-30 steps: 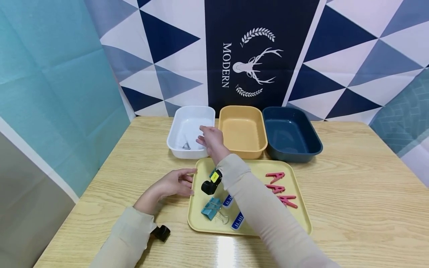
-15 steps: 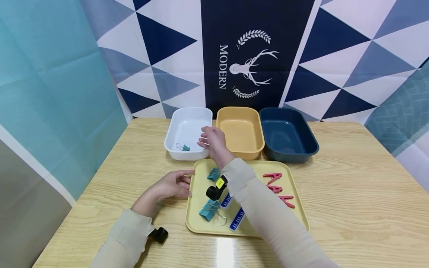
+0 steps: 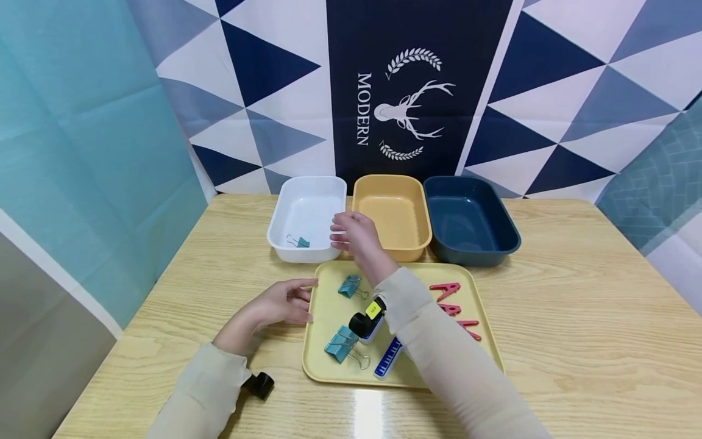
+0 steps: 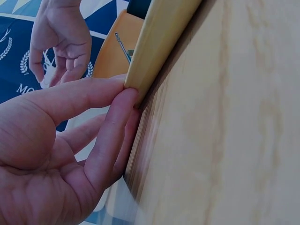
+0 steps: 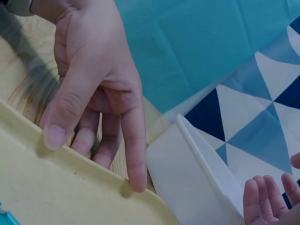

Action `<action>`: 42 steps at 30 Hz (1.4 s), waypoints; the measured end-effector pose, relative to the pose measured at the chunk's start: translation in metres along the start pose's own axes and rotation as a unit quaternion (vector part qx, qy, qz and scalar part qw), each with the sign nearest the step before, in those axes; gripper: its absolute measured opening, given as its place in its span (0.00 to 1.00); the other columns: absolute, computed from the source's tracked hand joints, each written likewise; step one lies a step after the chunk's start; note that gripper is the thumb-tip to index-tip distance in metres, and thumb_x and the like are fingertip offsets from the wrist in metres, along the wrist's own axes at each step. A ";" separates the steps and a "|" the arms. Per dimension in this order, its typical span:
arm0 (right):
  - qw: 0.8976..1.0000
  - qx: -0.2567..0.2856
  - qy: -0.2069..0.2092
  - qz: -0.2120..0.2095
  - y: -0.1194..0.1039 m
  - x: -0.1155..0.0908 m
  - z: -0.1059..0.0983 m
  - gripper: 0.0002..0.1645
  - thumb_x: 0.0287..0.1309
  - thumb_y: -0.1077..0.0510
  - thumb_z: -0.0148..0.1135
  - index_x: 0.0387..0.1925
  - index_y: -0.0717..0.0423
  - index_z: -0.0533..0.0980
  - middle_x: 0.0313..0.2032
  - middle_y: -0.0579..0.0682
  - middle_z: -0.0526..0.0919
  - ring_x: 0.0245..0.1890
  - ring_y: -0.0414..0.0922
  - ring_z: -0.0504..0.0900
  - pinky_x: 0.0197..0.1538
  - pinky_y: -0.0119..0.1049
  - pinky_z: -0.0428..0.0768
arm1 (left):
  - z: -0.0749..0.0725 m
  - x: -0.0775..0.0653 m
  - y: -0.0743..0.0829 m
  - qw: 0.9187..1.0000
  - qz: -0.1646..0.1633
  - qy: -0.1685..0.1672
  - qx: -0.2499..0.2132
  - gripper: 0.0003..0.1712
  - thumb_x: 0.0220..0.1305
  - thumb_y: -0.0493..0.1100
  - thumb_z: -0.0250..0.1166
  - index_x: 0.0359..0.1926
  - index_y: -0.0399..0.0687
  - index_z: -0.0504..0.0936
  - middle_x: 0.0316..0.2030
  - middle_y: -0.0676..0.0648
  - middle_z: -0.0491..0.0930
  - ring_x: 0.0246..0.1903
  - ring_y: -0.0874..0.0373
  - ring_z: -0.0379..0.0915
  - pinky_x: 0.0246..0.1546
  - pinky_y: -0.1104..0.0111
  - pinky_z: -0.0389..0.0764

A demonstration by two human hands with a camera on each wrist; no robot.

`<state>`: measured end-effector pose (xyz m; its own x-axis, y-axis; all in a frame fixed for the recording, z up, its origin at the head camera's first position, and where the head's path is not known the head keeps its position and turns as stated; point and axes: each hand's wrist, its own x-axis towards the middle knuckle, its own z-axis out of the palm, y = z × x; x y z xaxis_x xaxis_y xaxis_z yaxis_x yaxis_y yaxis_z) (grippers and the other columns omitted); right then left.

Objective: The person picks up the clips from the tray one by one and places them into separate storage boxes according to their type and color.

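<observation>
Looks mid-sorting: small clip [image 3: 303, 242] in white bin [image 3: 304, 255], right hand [image 3: 359, 239] empty, fingers loosely apart; left hand [image 3: 281, 303] touching tray [image 3: 329, 311], fingers parted. Next probably calls for pinching another clip [image 3: 349, 285].

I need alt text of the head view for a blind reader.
A person's empty right hand hovers near a white bin holding one teal clip, while the left hand touches a yellow tray of teal binder clips, blue items and red clothespins. An orange bin and a navy bin stand to the white bin's right.
</observation>
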<state>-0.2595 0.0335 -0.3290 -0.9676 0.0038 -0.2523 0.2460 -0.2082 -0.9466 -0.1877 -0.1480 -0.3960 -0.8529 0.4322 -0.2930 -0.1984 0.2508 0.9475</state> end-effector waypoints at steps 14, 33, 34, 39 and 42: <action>0.998 -0.065 -0.013 0.011 -0.002 -0.015 -0.011 0.16 0.60 0.57 0.58 0.47 0.61 0.73 0.40 0.56 0.78 0.27 0.44 0.78 0.35 0.31 0.82 | 0.001 0.001 0.000 1.000 -0.003 -0.001 0.002 0.44 0.46 0.22 0.67 0.66 0.37 0.62 0.45 0.37 0.69 0.40 0.53 0.76 0.39 0.61 0.83; 0.995 -0.093 -0.017 0.021 0.011 -0.025 -0.032 0.14 0.59 0.57 0.59 0.44 0.60 0.75 0.40 0.56 0.77 0.38 0.51 0.79 0.38 0.35 0.83 | 0.000 0.000 -0.001 1.000 -0.008 -0.001 0.000 0.44 0.47 0.22 0.67 0.67 0.37 0.61 0.46 0.36 0.68 0.41 0.52 0.75 0.40 0.61 0.83; 0.995 -0.093 -0.020 0.019 0.012 -0.026 -0.033 0.14 0.59 0.57 0.59 0.44 0.61 0.75 0.40 0.56 0.77 0.39 0.52 0.78 0.38 0.36 0.83 | 0.000 0.000 -0.001 1.000 -0.008 -0.001 0.001 0.44 0.47 0.23 0.67 0.67 0.37 0.61 0.46 0.36 0.68 0.41 0.52 0.75 0.40 0.61 0.83; 0.995 -0.097 -0.023 0.013 0.018 -0.029 -0.037 0.12 0.60 0.60 0.59 0.44 0.62 0.74 0.41 0.57 0.77 0.39 0.52 0.76 0.37 0.37 0.83 | 0.001 0.000 -0.001 1.000 -0.009 -0.003 -0.001 0.44 0.48 0.23 0.67 0.67 0.37 0.60 0.46 0.36 0.68 0.41 0.52 0.75 0.40 0.61 0.83; 0.994 -0.111 -0.016 0.011 0.020 -0.032 -0.038 0.13 0.58 0.61 0.61 0.44 0.60 0.74 0.43 0.55 0.76 0.41 0.50 0.74 0.39 0.38 0.83 | 0.001 -0.001 -0.001 1.000 -0.010 -0.003 -0.001 0.44 0.48 0.23 0.67 0.67 0.37 0.60 0.46 0.36 0.68 0.41 0.52 0.75 0.40 0.61 0.83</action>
<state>-0.2218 0.0666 -0.3473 -0.9625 -0.0296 -0.2696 0.2694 0.0122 -0.9630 -0.1865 -0.1477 -0.3968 -0.8456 0.4332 -0.3119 -0.2158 0.2569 0.9420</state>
